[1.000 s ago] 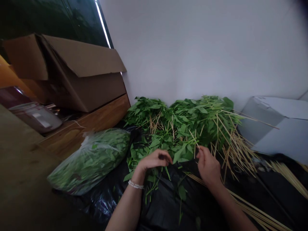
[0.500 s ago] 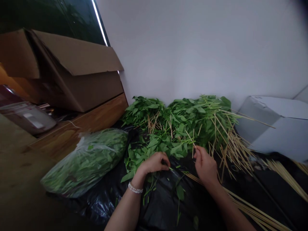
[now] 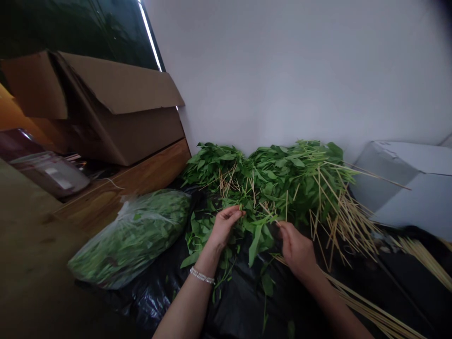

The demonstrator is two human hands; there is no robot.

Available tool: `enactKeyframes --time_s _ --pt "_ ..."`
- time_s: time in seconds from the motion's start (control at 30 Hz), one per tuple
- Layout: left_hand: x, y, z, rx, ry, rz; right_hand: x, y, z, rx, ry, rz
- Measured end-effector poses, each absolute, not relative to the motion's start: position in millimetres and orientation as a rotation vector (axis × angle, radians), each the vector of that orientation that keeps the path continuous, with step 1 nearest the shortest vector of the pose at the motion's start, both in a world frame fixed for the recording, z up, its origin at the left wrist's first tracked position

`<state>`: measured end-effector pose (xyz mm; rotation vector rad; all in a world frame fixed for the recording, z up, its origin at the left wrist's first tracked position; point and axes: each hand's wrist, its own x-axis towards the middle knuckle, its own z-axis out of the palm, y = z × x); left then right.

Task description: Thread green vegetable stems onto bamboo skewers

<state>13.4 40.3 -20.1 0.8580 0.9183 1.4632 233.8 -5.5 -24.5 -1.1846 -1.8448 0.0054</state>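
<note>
My left hand (image 3: 226, 226), with a beaded bracelet on its wrist, is closed in a pinch at the tip of a green stem (image 3: 240, 207). My right hand (image 3: 298, 247) pinches the end of a thin bamboo skewer (image 3: 269, 210) that points up and to the left. Just left of its fingertips hangs a leafy green sprig (image 3: 259, 239); whether the skewer passes through it I cannot make out. Beyond both hands lies a heap of leafy greens (image 3: 278, 165), with several skewers (image 3: 348, 216) sticking out at its right side.
Black plastic sheeting (image 3: 243, 306) covers the surface, with cut stem bits on it. A clear bag of leaves (image 3: 134, 235) lies left. Loose skewers (image 3: 367, 306) lie at lower right. A cardboard box (image 3: 141, 132), a plastic tub (image 3: 52, 172) and a white box (image 3: 416, 183) stand around.
My left hand has moved up and forward from the black plastic to the greens. My right hand has shifted slightly left and down; a leafy sprig now hangs between the hands.
</note>
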Motion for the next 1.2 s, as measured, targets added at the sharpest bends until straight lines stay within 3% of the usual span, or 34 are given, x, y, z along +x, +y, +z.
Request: enactKeyframes --time_s 0.23,1.2 --pt "17 38 -22 0.867 0.933 1.465 224 -10 -36 -1.143 -2.074 -0.036" --pt "15 40 -25 0.935 0.962 1.460 224 -8 -43 -1.230 -2.091 -0.120"
